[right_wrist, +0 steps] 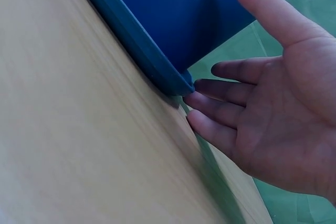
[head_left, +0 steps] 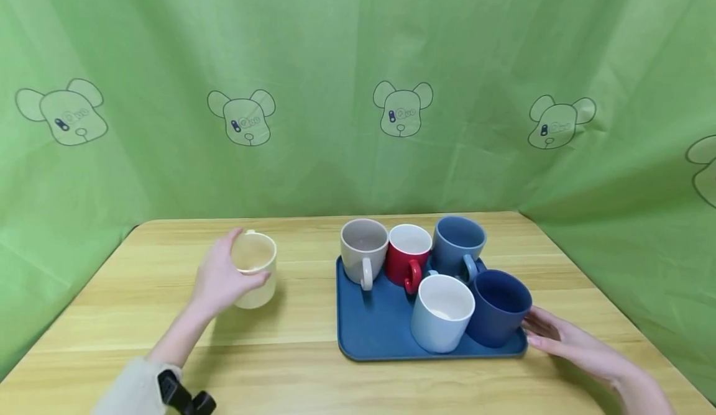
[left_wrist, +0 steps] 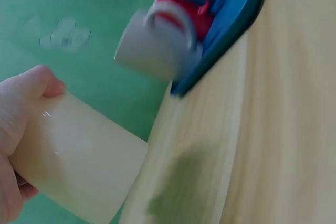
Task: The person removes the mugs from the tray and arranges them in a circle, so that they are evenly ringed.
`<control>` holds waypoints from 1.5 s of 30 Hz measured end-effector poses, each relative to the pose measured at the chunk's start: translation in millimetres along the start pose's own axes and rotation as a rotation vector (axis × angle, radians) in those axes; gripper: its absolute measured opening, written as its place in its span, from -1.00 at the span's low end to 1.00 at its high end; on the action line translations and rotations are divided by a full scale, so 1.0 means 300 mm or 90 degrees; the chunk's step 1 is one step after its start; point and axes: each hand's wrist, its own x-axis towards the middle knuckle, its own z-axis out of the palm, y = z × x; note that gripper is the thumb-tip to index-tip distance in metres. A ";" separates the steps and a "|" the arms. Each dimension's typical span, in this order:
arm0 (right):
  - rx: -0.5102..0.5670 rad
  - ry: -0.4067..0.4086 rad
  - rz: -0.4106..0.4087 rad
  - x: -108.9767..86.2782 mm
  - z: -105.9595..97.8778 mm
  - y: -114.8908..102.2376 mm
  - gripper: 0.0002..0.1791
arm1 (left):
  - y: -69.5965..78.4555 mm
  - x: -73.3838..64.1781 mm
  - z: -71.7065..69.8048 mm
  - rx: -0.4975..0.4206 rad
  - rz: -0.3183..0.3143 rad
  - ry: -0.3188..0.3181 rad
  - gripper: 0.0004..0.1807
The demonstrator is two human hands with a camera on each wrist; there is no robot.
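A cream mug (head_left: 257, 281) is gripped near its rim by my left hand (head_left: 226, 278), thumb on the near side and fingers on the far side. In the left wrist view the cream mug (left_wrist: 79, 156) lies within the grasp, its shadow falling on the table. My right hand (head_left: 565, 343) is at the right end of the blue tray (head_left: 369, 334), beside the dark blue mug (head_left: 498, 309). Seen from the right wrist, the fingers (right_wrist: 215, 111) are loosely extended with their tips right at the tray's corner, and the palm holds nothing.
On the tray also stand a grey mug (head_left: 358, 256), a red mug (head_left: 399, 263) with a white inside, a blue-grey mug (head_left: 447, 253) and a pale blue mug (head_left: 436, 322). A green curtain (head_left: 335, 173) with printed bear heads hangs behind the wooden table (head_left: 302, 365).
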 end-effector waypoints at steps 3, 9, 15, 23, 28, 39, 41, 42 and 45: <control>-0.001 0.002 -0.001 -0.001 -0.001 0.003 -0.29 | -0.058 0.046 0.003 0.005 -0.022 0.000 -0.01; -0.001 0.009 -0.007 -0.001 -0.002 0.004 -0.31 | -0.140 0.123 0.014 0.009 -0.048 -0.003 0.02; 0.004 0.008 -0.002 -0.002 -0.002 0.002 -0.30 | -0.197 0.165 0.029 0.003 -0.070 -0.020 0.04; 0.006 0.011 -0.009 -0.004 0.005 0.003 -0.31 | -0.253 0.192 0.044 -0.044 -0.066 -0.056 0.08; 0.005 0.016 -0.009 -0.008 0.006 0.005 -0.32 | -0.264 0.209 0.043 -0.076 -0.045 -0.083 0.12; -0.010 0.023 0.001 -0.008 0.010 0.002 -0.32 | -0.249 0.202 0.017 -0.119 -0.044 -0.111 0.27; -0.012 0.022 0.006 -0.008 0.010 0.001 -0.32 | -0.228 0.190 0.008 -0.108 -0.032 -0.077 0.24; -0.013 0.023 0.009 -0.008 0.010 0.000 -0.31 | -0.215 0.183 0.003 -0.107 -0.025 -0.059 0.21; -0.011 0.026 0.012 -0.007 0.009 -0.006 -0.30 | -0.170 0.168 -0.010 -0.112 0.002 -0.016 0.12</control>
